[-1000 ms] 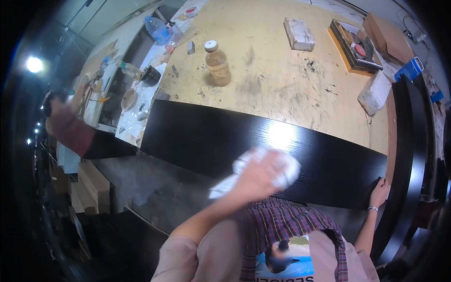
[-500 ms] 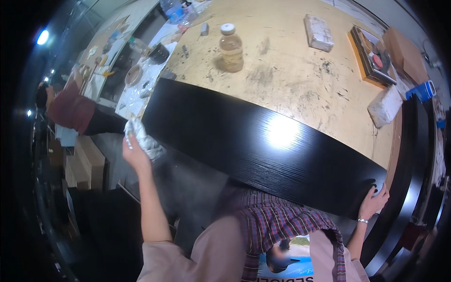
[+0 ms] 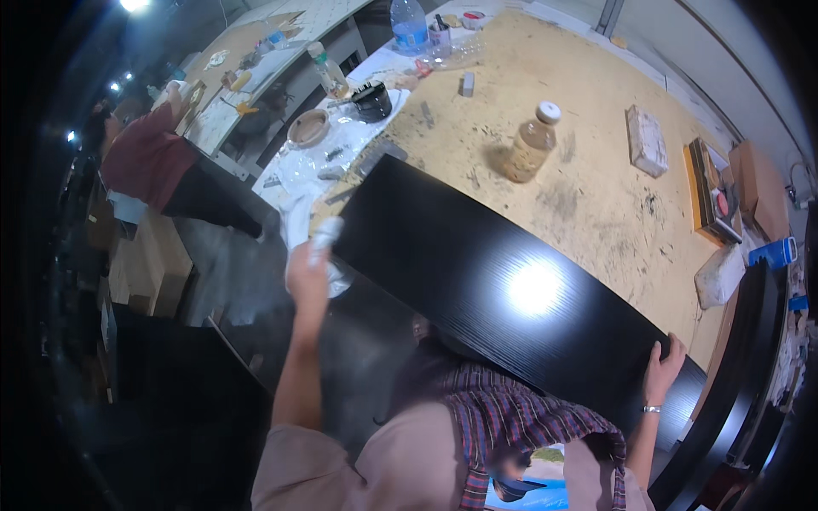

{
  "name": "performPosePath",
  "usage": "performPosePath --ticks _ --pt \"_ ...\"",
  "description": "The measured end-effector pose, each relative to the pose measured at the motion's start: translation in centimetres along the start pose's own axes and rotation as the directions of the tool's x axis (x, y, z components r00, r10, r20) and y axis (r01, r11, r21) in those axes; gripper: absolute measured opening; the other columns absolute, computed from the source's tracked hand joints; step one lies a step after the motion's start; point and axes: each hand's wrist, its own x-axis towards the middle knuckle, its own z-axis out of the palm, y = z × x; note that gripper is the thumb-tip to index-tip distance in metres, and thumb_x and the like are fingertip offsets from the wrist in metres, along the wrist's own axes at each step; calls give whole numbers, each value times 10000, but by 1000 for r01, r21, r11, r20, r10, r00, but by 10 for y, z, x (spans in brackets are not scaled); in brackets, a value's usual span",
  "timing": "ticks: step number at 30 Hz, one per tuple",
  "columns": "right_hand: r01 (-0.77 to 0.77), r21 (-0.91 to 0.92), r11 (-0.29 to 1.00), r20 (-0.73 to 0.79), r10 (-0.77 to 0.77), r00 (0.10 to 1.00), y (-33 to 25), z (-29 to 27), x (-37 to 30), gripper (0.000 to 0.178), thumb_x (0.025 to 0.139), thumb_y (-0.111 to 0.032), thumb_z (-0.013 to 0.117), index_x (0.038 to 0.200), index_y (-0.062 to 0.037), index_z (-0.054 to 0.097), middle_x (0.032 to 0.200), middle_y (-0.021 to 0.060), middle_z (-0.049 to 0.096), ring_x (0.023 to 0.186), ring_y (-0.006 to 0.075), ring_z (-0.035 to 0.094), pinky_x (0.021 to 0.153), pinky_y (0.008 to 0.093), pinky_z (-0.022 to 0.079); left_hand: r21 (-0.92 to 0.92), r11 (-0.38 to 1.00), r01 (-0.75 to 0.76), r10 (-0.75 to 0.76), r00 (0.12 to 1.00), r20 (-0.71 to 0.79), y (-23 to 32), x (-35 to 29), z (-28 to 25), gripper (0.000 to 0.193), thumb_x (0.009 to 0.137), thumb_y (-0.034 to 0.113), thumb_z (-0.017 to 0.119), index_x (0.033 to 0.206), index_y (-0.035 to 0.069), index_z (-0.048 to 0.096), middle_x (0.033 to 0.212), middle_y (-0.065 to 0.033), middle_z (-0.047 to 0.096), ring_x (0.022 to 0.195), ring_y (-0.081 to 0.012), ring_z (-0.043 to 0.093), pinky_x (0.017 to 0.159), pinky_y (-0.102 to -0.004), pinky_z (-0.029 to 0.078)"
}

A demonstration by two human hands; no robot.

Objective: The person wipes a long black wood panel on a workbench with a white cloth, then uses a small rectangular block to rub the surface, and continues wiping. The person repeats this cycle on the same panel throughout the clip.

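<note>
A long black board [image 3: 443,238] with a glossy wood grain lies slantwise along the near side of the worktable, its near edge close to my body. At its left end my left hand [image 3: 308,277] is closed around a crumpled white cloth [image 3: 326,232], which is beside or touching the end edge. My right hand [image 3: 663,373] grips the board towards its right end. Its thumb rests on the top face and the fingers reach over the far edge; the fingertips are partly hidden.
The stained tan tabletop [image 3: 596,230] bears a capped bottle of yellowish liquid [image 3: 532,149], a pale block [image 3: 647,140] and a box of tools [image 3: 714,192]. A black pot [image 3: 371,102] and round bowl [image 3: 308,129] stand at the left. Another person [image 3: 153,170] is further left.
My view has swung left. My right hand has slid inward from the board's right end to its far edge. The cloth in my left hand is still by the left end.
</note>
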Motion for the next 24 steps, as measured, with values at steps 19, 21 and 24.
performPosePath --ticks 19,21,24 --pt "786 425 450 241 -893 381 -666 294 31 164 797 -106 700 944 -33 703 1040 159 658 1034 349 630 862 444 546 -413 706 575 -438 813 383 -78 -106 -29 191 903 137 684 980 -38 683 714 -74 587 700 -88 513 645 -301 469" --pt "808 365 463 300 -880 368 -679 315 27 162 791 -106 700 935 -32 702 1020 159 657 1017 351 632 849 449 551 -438 700 564 -466 826 318 -80 -112 -30 186 890 167 698 918 -17 684 695 -153 604 608 -169 544 597 -354 473" --pt "811 350 468 317 -874 368 -683 330 31 192 773 -109 704 949 -33 707 983 165 655 982 352 636 830 459 547 -518 524 676 -588 727 355 -85 -108 -31 184 886 159 705 923 -21 689 702 -119 614 624 -150 541 601 -346 474"
